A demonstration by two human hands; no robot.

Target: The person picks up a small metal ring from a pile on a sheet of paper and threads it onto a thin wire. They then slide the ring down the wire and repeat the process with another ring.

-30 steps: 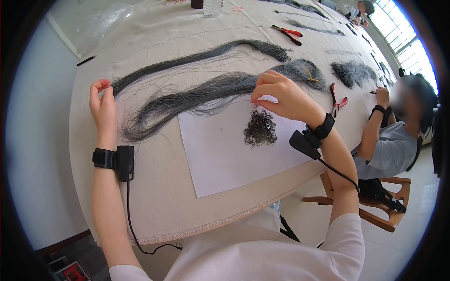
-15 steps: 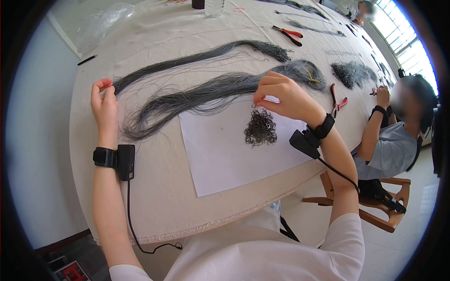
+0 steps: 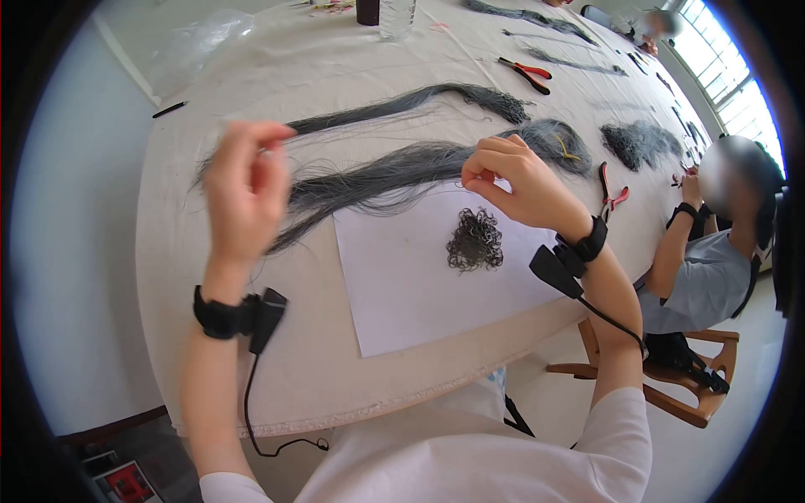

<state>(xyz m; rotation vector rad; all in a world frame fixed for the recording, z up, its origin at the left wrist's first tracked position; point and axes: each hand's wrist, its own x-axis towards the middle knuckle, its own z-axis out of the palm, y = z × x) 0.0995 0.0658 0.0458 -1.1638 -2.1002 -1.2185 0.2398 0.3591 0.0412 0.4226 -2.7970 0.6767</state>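
Observation:
My left hand [image 3: 247,189] is raised over the left ends of the grey strand bundles, its fingers curled and blurred; what they hold, if anything, cannot be made out. My right hand [image 3: 520,180] hovers above the top edge of a white paper sheet [image 3: 402,293], thumb and forefinger pinched, with any fine strand between them too small to tell. Just below it on the paper lies a pile of small dark curled pieces [image 3: 475,241]. A long grey bundle [image 3: 386,174] with a yellow tie [image 3: 567,152] runs behind both hands, and a thinner bundle [image 3: 369,111] lies beyond it.
Red-and-black pliers [image 3: 612,191] lie right of my right hand, another pair [image 3: 528,74] farther back. A tangled grey heap [image 3: 639,144], a black pen [image 3: 170,110] and a clear container [image 3: 397,18] are on the table. A co-worker [image 3: 713,260] sits at the right.
My left hand has moved right and closer to the camera, from the far left end of the bundles. My right hand stays pinched above the paper. The whole view has shifted slightly.

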